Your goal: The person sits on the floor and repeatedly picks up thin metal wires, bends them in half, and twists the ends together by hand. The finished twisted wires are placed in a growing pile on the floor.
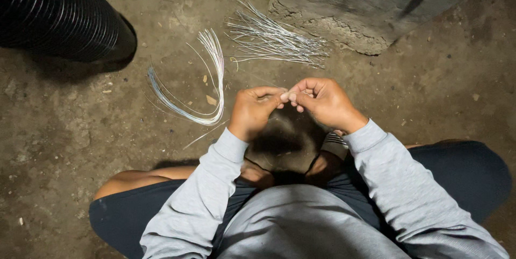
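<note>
Both arms in grey sleeves reach forward, the left hand [251,109] and right hand [322,100] curled, fingertips pinched together and touching between them.

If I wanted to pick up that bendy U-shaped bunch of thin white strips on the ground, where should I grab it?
Probably at the bottom of the curved bundle of strips, where they run tight together. Come from above with a pinch grip across the bunch. Up at the ends they fan apart, so you would likely catch only a few there.

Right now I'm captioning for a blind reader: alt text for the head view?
A seated person's left hand and right hand pinch something small between them above a dirt floor. Thin pale strands curve to their left, and a straighter bundle lies beyond.
</note>
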